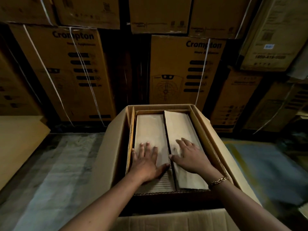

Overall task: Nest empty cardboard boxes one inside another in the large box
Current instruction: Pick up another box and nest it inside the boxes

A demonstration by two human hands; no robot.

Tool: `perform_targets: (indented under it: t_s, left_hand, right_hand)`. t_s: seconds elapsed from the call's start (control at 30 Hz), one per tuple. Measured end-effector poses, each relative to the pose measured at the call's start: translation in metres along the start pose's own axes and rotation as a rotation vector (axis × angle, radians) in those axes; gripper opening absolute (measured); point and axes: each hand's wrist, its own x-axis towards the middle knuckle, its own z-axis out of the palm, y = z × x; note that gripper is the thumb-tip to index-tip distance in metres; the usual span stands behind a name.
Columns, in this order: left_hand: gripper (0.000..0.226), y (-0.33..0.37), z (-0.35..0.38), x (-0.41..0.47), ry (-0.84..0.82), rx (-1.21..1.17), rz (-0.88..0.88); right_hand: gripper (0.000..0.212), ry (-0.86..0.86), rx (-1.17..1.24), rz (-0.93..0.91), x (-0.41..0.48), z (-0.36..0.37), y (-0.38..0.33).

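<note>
Head view: our left grip [146, 161] and right grip [190, 157], both wide, press the inner flaps [150, 129] flat. Next we may need a smaller box.

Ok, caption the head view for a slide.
Left hand and right hand press flat on the flaps of the inner box in the large box.

- Stretching the left forearm [106, 202] and right forearm [246, 205] from near toward the far centre.
- Laying the left hand [146, 161] palm down, fingers straight and pointing far, thumb splayed to the right.
- Laying the right hand [190, 157] palm down, fingers spread and angled far-left, thumb pointing left.
- Setting thumb tips just beside each other, gripping nothing.
- Wearing a gold chain bracelet [218, 180] on the right wrist.
</note>
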Motion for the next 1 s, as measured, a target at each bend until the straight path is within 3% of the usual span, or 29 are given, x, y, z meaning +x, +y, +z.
perform_targets:
  t_s: [0.3,0.53,0.77,0.87,1.0]
  left_hand:
    - [0.096,-0.008,0.012,0.006,0.016,0.019,0.047]
    - [0.109,-0.006,0.009,0.003,0.065,-0.013,0.053]
    - [0.136,0.008,0.009,-0.003,0.078,-0.010,-0.011]
    - [0.129,0.015,0.003,-0.008,0.077,0.003,-0.039]
    - [0.108,0.030,-0.011,-0.017,0.067,-0.059,-0.036]
  right_hand:
    - [0.088,0.019,-0.105,0.033,0.014,0.008,-0.016]
    - [0.043,0.169,-0.071,0.139,-0.009,-0.071,0.027]
    - [0.058,0.089,-0.050,0.381,-0.021,-0.104,0.118]
    - [0.066,0.102,-0.104,0.424,-0.033,-0.080,0.143]
    - [0.058,0.129,-0.220,0.306,-0.044,-0.051,0.147]
